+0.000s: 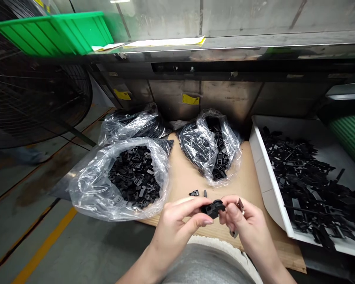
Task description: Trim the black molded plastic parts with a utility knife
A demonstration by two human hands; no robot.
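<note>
Between thumb and fingers, my left hand (180, 221) grips a small black plastic part (213, 209) above the front edge of the board. My right hand (247, 221) is closed at the part's right end, its fingertips against it. Small dark pieces (233, 233) show among the right fingers, too small to name. Just beyond the hands, two loose black pieces (194, 193) lie on the cardboard-coloured board (180, 165). To the left stands an open clear plastic bag (88, 189) full of black parts.
Another open bag (199, 140) of black parts stands behind, with a further bag (130, 122) at back left. A white tray (263, 185) heaped with black parts is on the right. A green bin (85, 33) and papers (162, 42) sit on the shelf; a large fan (32, 90) stands left.
</note>
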